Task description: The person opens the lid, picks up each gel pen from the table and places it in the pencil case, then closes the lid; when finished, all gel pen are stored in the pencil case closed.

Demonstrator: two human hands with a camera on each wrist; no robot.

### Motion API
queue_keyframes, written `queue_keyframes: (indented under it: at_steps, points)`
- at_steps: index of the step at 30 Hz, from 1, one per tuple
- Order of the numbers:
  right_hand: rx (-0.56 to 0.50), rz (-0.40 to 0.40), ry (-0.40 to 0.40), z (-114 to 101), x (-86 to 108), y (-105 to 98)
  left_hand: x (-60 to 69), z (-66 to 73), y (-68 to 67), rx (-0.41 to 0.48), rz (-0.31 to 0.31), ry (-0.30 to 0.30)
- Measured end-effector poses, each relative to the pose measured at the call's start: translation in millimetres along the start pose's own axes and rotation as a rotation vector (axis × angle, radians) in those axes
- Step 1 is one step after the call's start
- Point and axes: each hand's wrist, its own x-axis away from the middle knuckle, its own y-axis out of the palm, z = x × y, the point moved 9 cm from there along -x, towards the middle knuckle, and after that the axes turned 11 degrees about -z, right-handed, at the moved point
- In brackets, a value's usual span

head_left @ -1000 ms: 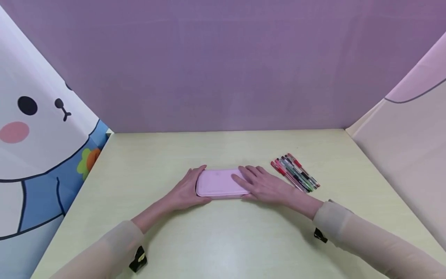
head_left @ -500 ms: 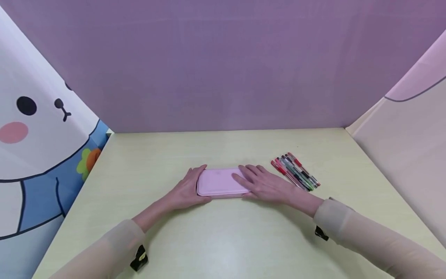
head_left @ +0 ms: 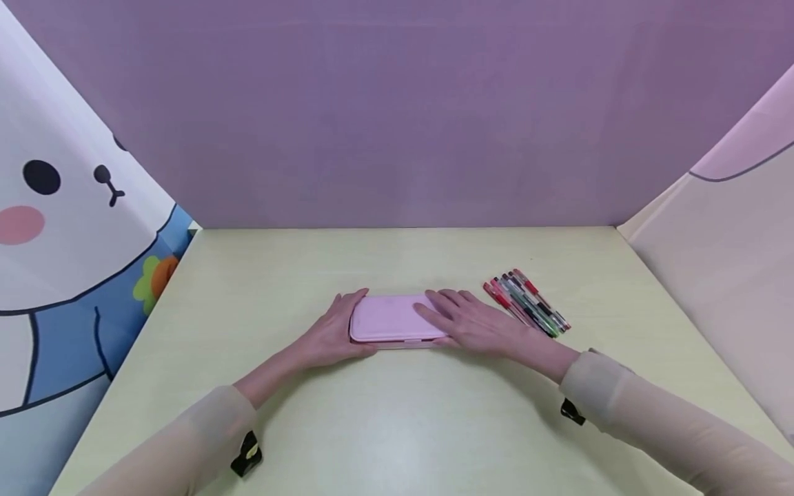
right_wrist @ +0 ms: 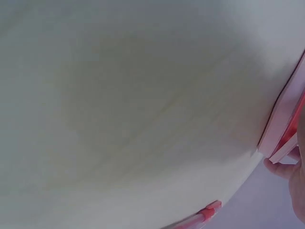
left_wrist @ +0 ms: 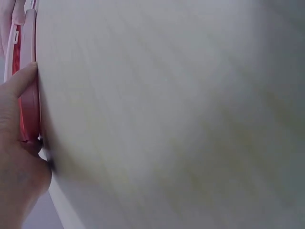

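Observation:
A flat pink case (head_left: pixel 389 318) lies on the table in the head view, its lid slightly raised along the front edge. My left hand (head_left: pixel 330 335) grips the left end, thumb at the front and fingers behind. Across the right end, my right hand (head_left: pixel 482 326) has its fingers over the lid and its thumb at the front side. The left wrist view shows red inside the parted case (left_wrist: pixel 30 105), with my left hand (left_wrist: pixel 18 167) around its end. In the right wrist view, a finger of my right hand (right_wrist: pixel 297 179) touches the parted case (right_wrist: pixel 282 117) at its corner.
Several coloured pens (head_left: pixel 527 303) lie side by side on the pale table (head_left: pixel 397 427), right of the case and behind my right forearm. A purple cloth (head_left: pixel 403 117) rises behind the table, with printed cloths at both sides.
The lid's front edge has risen a little, and a narrow gap now shows under it. Both hands keep nearly the same places on the case; the head view has shifted slightly.

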Motion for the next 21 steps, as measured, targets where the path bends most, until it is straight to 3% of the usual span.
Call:
queue_keyframes:
  at_steps: [5, 13, 21]
  points:
    - [0.005, 0.014, 0.004, 0.1, 0.2, 0.1, 0.3, 0.7, -0.9, -0.022, 0.001, 0.000]
    - [-0.026, 0.043, -0.005, -0.7, 2.2, -3.6, 1.8, -3.9, -3.1, -0.020, -0.011, -0.082]
    - [-0.080, 0.018, 0.012, 1.8, 2.3, -4.2, -1.9, -6.6, -3.7, 0.071, -0.064, -0.095]
